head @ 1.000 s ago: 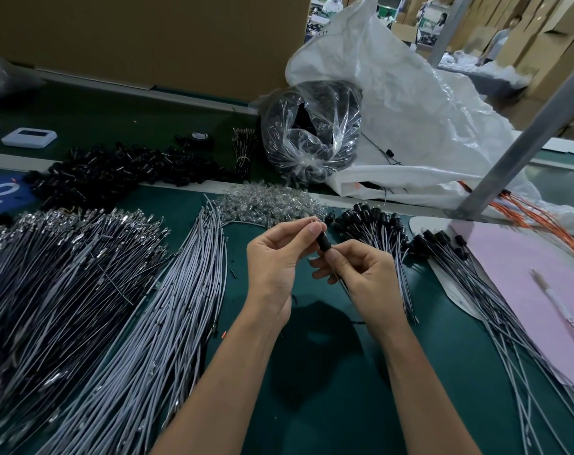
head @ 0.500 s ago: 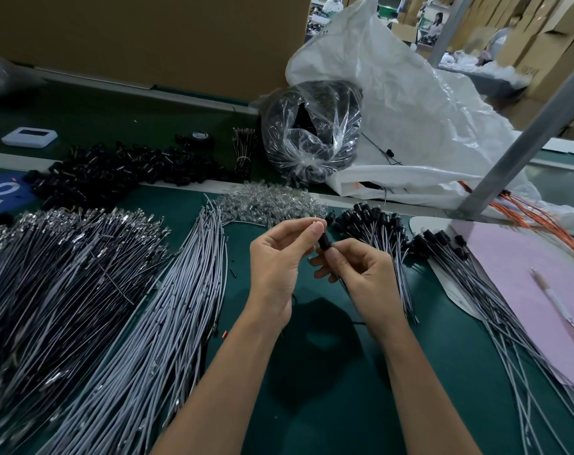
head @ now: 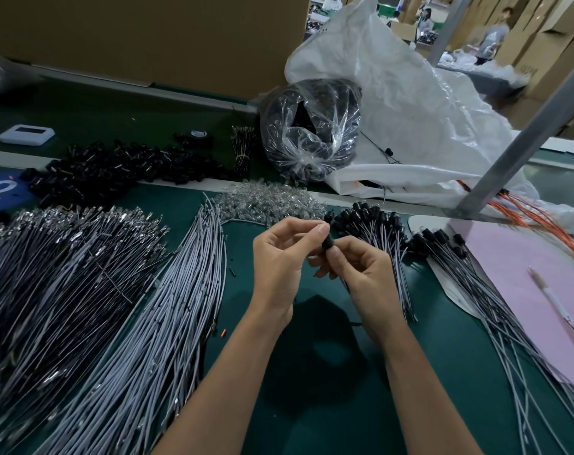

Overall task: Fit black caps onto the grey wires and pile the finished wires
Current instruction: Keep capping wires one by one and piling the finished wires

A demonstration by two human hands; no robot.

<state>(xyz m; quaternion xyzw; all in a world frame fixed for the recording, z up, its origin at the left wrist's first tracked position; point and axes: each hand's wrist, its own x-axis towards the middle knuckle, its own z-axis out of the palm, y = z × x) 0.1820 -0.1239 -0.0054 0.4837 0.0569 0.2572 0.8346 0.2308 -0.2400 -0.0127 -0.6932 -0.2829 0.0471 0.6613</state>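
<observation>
Looking down through the head camera, a person is working over a green bench mat (head: 312, 405) crowded with wire. The left hand (head: 279, 257) is pinching a small black cap (head: 328, 242) between thumb and forefinger tip, raised above the mat at the centre of the view. The right hand (head: 364, 277) is sitting just beside it, its fingers curling round a thin grey wire (head: 344, 284) whose end is meeting the cap. Most of that wire is hiding inside the fingers, so how deeply it is seated cannot be told. A bundle of uncapped grey wires (head: 180, 290) is lying to the left, and a heap of loose black caps (head: 115, 169) is sitting beyond it. The pile of finished capped wires (head: 371, 228) is fanning out just behind the right hand. The grip on the cap is looking slight, so a push that is off line is likely to be flicking it out of the fingertips and down among the wires. A thin wire being pressed at an angle may be buckling rather than entering. A half-seated cap may be going unnoticed onto the pile. Because that pile is lying so near, a careless sweep of the right hand may be scattering it.
</observation>
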